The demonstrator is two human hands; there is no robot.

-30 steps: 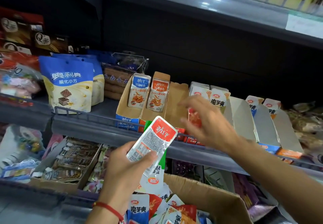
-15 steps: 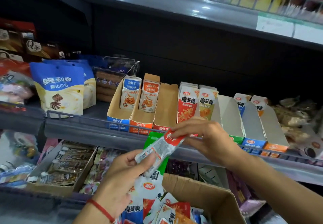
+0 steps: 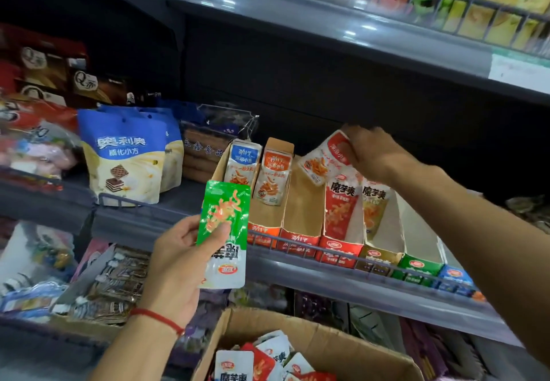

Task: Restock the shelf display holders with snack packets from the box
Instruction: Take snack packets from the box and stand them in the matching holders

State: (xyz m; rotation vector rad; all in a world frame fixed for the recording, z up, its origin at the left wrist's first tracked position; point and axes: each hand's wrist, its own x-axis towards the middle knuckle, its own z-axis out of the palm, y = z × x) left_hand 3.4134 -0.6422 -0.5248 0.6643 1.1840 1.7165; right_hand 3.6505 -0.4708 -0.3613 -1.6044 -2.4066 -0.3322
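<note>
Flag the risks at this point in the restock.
1. The right hand holds the red packet tilted above the empty red-fronted holder; it could snag on a divider or drop into a neighbouring slot.
2. The left hand pinches the green packet low; it may slip.

Cardboard box (image 3: 321, 342) cut off below (packet print blurred), right elbow out of frame.
</note>
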